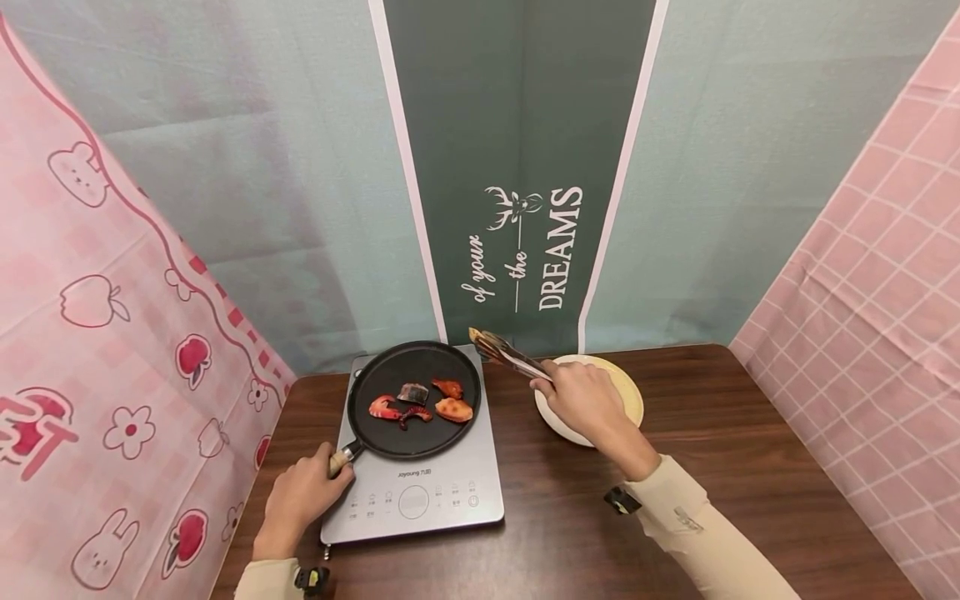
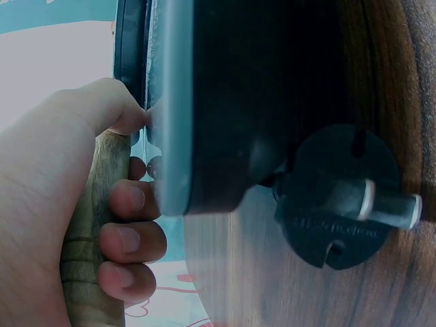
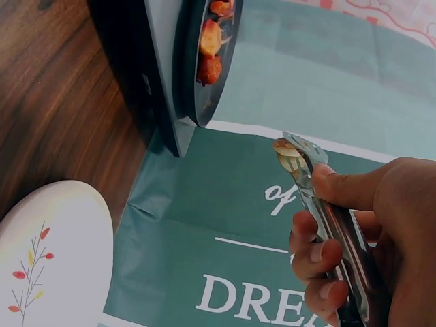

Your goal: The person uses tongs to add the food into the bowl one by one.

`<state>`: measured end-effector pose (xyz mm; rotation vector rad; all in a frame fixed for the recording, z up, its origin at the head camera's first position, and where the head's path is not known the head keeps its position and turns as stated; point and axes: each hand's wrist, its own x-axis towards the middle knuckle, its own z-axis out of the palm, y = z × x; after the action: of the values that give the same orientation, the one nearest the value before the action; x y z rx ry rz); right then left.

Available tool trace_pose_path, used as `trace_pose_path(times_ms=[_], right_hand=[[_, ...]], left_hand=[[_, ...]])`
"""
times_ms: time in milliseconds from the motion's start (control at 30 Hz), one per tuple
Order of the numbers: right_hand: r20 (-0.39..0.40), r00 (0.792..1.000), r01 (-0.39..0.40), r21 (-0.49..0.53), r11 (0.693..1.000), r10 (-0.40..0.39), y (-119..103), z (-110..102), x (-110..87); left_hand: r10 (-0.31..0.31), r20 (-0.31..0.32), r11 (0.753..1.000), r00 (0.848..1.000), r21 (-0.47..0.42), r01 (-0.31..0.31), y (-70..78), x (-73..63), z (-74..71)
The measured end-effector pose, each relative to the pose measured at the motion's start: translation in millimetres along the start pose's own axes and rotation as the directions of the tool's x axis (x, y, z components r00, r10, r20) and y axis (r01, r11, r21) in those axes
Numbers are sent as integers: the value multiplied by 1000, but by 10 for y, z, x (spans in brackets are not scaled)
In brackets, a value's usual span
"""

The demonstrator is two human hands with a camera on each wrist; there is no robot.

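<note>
My left hand [image 1: 300, 496] grips the wooden handle [image 2: 92, 238] of a round black frying pan [image 1: 408, 362], fingers curled round it. In the pan lie a shrimp [image 1: 383, 407], a piece of fish with dark skin [image 1: 412, 392], a dark red tentacle [image 1: 415, 416], a reddish-brown piece [image 1: 448, 388] and a golden-brown piece [image 1: 453, 409]. My right hand [image 1: 585, 398] holds metal tongs [image 3: 340, 238] raised to the right of the pan. A small yellowish piece of food [image 3: 291, 151] is pinched between their tips. Below that hand is a plate [image 1: 557, 423].
The pan sits on a silver induction cooker [image 1: 487, 492] with a touch panel, on a dark wood table [image 1: 720, 467]. The white plate has a plant pattern [image 3: 30, 272]. Printed cloths [image 1: 300, 208] hang behind the table and along both sides.
</note>
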<state>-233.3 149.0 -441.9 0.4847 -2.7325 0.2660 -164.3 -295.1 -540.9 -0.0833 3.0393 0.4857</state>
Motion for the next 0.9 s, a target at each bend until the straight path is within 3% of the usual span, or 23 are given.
trace_pose_path(times_ms=[900], right_hand=[[-18,999,47,-5,999,-47,-165,205,150]], left_hand=[[-5,-2,1000,1000,3,5,3,1,6]])
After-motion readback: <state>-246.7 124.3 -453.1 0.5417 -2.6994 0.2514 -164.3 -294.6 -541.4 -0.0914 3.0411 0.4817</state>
